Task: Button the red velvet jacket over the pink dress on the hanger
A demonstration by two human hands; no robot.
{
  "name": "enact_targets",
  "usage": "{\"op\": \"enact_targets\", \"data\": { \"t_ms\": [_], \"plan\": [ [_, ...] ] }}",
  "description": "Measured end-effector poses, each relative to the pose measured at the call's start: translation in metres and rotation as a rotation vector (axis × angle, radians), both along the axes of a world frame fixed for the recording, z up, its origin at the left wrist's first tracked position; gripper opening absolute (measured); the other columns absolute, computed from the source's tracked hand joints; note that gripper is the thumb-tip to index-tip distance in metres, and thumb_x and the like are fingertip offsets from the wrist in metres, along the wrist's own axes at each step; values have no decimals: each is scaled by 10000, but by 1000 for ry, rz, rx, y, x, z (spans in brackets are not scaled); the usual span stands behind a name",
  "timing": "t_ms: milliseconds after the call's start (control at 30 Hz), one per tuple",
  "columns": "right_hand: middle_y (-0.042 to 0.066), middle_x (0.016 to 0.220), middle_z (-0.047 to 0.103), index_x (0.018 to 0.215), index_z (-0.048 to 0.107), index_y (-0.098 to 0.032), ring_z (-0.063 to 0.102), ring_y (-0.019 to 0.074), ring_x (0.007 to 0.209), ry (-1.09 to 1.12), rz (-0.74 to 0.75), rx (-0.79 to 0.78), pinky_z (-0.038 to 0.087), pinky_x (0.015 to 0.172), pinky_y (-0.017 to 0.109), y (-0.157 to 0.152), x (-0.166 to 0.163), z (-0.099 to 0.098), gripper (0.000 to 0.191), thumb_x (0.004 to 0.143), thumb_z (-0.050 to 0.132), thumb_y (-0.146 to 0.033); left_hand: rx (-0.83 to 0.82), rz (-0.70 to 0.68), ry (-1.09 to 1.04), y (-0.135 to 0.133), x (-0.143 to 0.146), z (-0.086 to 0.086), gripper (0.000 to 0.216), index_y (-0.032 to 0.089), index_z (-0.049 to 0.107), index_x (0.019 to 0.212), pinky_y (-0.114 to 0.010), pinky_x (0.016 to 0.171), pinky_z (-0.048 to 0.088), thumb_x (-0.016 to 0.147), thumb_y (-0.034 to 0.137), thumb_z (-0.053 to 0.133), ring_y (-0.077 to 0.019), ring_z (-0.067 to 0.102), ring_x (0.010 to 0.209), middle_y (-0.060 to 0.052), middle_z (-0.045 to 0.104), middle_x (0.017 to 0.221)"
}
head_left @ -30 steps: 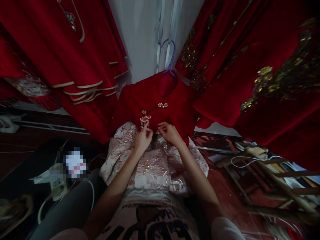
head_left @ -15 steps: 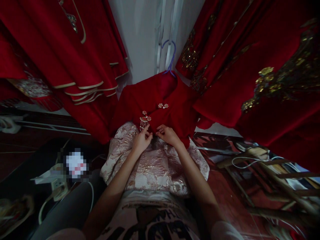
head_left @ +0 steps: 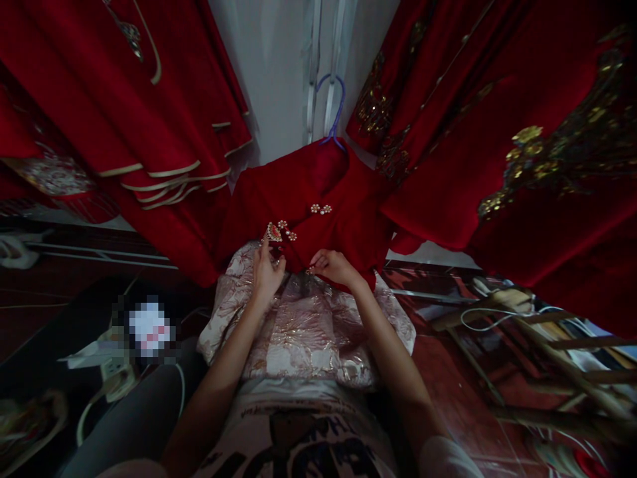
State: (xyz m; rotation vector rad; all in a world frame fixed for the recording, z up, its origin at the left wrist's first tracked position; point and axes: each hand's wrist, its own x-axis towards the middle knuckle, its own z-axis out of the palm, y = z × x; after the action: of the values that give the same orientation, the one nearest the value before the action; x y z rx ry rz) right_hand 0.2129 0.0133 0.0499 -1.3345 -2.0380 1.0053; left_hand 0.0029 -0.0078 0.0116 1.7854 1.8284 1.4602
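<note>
A red velvet jacket (head_left: 343, 219) hangs on a blue hanger (head_left: 332, 109) in front of me. Its lower edge lies over a pale pink brocade garment (head_left: 303, 332) on my lap. My left hand (head_left: 266, 272) pinches the jacket's front flap just below a gold tassel ornament (head_left: 276, 232), which is swung up and to the left. My right hand (head_left: 336, 265) pinches the jacket's lower front edge, with a small pearl fastening at its fingertips. A pearl button (head_left: 321, 209) sits higher on the jacket's chest.
More red garments hang at the left (head_left: 139, 106) and, with gold embroidery, at the right (head_left: 522, 146). A power strip with a cable (head_left: 112, 378) lies at the lower left. Wooden slats and a white cable (head_left: 522, 325) lie at the right on the floor.
My left hand has moved left and pulled the flap aside, which swung the tassel ornament up and to the left. My right hand stays on the lower edge.
</note>
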Motion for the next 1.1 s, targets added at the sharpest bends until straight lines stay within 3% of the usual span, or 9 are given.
{"op": "enact_targets", "data": {
  "t_ms": [100, 233, 367, 533, 700, 867, 1100],
  "plan": [
    [25, 765, 702, 850, 672, -153, 648, 111, 700, 24, 58, -66, 499, 647, 203, 0, 7, 8, 126, 733, 716, -136, 0, -96, -145, 9, 1, -7, 589, 164, 406, 1342, -407, 963, 473, 797, 235, 617, -222, 606, 1032, -121, 609, 1110],
    [14, 742, 699, 848, 675, -147, 649, 99, 694, 58, 104, -146, 505, 659, 193, -1, 14, 17, 132, 729, 712, -105, -89, -234, -381, 16, 9, -15, 447, 182, 438, 1203, -349, 857, 528, 785, 166, 597, -160, 650, 856, -51, 651, 936],
    [18, 752, 703, 849, 674, -149, 648, 104, 700, 101, 119, -169, 512, 667, 206, -2, 17, 20, 135, 731, 708, -94, -110, -198, -181, 13, 9, -15, 260, 183, 574, 975, -312, 760, 523, 727, 127, 632, -160, 605, 800, -54, 622, 930],
    [39, 802, 715, 857, 672, -144, 649, 110, 718, 139, 87, -55, 509, 677, 219, -1, 7, 15, 101, 760, 693, -126, -115, -216, -100, 10, 4, -11, 149, 188, 583, 968, -283, 678, 501, 820, 199, 588, -145, 580, 704, -18, 593, 790],
    [29, 816, 714, 867, 674, -154, 649, 112, 738, 266, 25, 105, 503, 707, 224, -1, -13, 8, 129, 766, 716, -222, -65, -165, -57, 15, 0, -13, 270, 187, 575, 1061, -283, 673, 511, 795, 203, 616, -154, 589, 775, -72, 610, 995],
    [10, 815, 707, 865, 677, -176, 652, 109, 746, 330, -93, 183, 508, 721, 218, -4, -33, 2, 102, 786, 691, -238, -141, -311, -192, 17, 0, -14, 137, 173, 576, 883, -256, 662, 506, 754, 140, 607, -131, 615, 690, -13, 628, 778],
    [18, 886, 666, 914, 655, -195, 629, 122, 763, 225, -170, 318, 520, 735, 239, -5, -48, -13, 103, 838, 589, -169, -138, -312, -333, 14, 8, -16, 186, 176, 594, 903, -250, 665, 518, 736, 225, 658, -124, 638, 690, -15, 663, 795]
  ]
}}
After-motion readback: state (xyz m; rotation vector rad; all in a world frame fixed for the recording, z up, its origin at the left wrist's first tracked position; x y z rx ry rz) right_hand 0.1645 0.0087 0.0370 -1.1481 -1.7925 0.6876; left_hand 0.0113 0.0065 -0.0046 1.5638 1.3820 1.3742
